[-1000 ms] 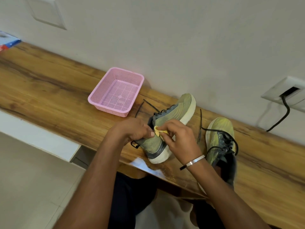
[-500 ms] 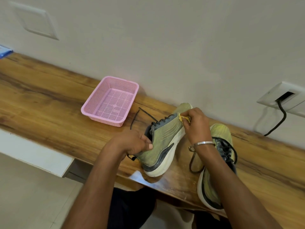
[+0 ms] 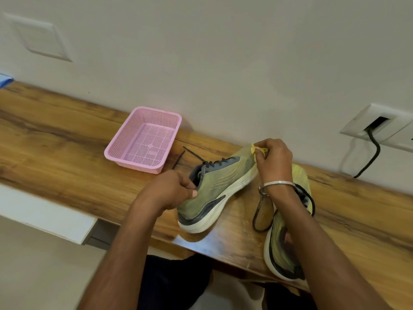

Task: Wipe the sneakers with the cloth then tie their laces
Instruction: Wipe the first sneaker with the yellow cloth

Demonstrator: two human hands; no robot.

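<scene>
Wood-grained and glossy, the table (image 3: 67, 157) runs along a pale wall and carries two olive-green sneakers with white soles. The nearer sneaker (image 3: 214, 189) lies tipped onto its side, its toe toward the wall and its heel close to the table's front edge, dark laces (image 3: 190, 154) trailing loose on the wood toward a pink mesh basket (image 3: 143, 139). The left hand (image 3: 172, 191) grips this sneaker at the heel collar, fingers curled into the opening and thumb pressed on the outer side. The right hand (image 3: 273, 162), a metal bangle (image 3: 277, 184) round its wrist, pinches a small yellow cloth (image 3: 257, 150) between thumb and fingers and holds it against the sneaker's toe. The second sneaker (image 3: 288, 240) sits just to the right, partly hidden behind the right forearm, its heel overhanging the table's front edge and one dark lace looping on the wood beside it. On the wall at right, a black cable (image 3: 371, 157) hangs from a white socket plate (image 3: 380, 128).
</scene>
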